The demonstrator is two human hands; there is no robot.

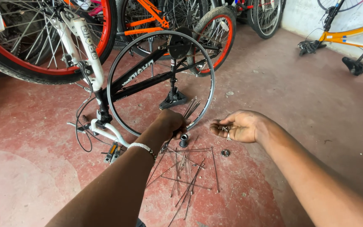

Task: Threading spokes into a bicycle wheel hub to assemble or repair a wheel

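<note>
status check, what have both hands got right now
Left hand shut on bundle of spokes, against the bare rim. Right hand open, palm up, small metal nipples in it. Loose spokes scattered on the floor below.

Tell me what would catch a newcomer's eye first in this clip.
Probably the bare silver wheel rim standing upright at centre, steadied by the left hand, which also grips a bundle of spokes. Just right of it, the right hand is cupped palm up, holding small metal pieces. Loose spokes lie scattered on the red floor below the hands, and an upturned black bicycle frame stands behind the rim.
</note>
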